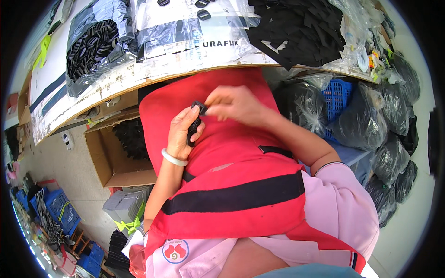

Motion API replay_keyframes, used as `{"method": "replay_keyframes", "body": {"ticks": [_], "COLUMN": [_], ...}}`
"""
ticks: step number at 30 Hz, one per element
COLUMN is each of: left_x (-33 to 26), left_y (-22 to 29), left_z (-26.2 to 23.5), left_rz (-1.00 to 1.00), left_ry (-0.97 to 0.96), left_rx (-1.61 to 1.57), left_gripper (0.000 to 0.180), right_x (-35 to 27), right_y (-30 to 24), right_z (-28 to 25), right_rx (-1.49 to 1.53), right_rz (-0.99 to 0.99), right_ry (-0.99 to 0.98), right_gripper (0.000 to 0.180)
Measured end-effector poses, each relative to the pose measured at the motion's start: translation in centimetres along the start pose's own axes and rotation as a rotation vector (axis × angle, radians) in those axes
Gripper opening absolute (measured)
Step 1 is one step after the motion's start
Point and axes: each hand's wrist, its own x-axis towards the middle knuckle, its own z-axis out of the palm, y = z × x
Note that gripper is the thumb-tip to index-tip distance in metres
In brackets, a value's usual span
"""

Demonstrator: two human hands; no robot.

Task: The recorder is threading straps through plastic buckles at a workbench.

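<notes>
In the head view I see my left hand (183, 129) closed around one black buckle (194, 124), held over the red vest (232, 176) on my lap. My right hand (236, 104) pinches the buckle's top end with its fingertips. On the worktop (139, 76) above lie two clear bags of black parts (95, 41) and one pile of black straps (301, 28). One open carton (111, 162) stands below.

1. Clear plastic bag of black buckles (95, 44), lying on the counter's left part.
2. Clear bag with a white printed label (185, 32), at mid-counter near its front edge.
3. Open brown cardboard box (113, 160), under the counter's edge.
</notes>
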Motion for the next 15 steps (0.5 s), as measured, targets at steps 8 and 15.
{"method": "replay_keyframes", "body": {"ticks": [8,15], "left_x": [-3.2,-3.2], "left_y": [0.8,1.3], "left_z": [2.6,1.7], "left_rz": [0.156,0.177], "left_ry": [-0.376,-0.132], "left_rx": [1.242,0.922], "left_gripper": [0.015,0.009], "right_x": [2.9,2.7], "right_y": [0.8,0.6], "right_z": [-13.1,-12.6], "right_rx": [-0.932,-0.815], "right_rz": [-0.271,-0.295], "right_ry": [0.803,0.804], "right_gripper": [0.016,0.015]}}
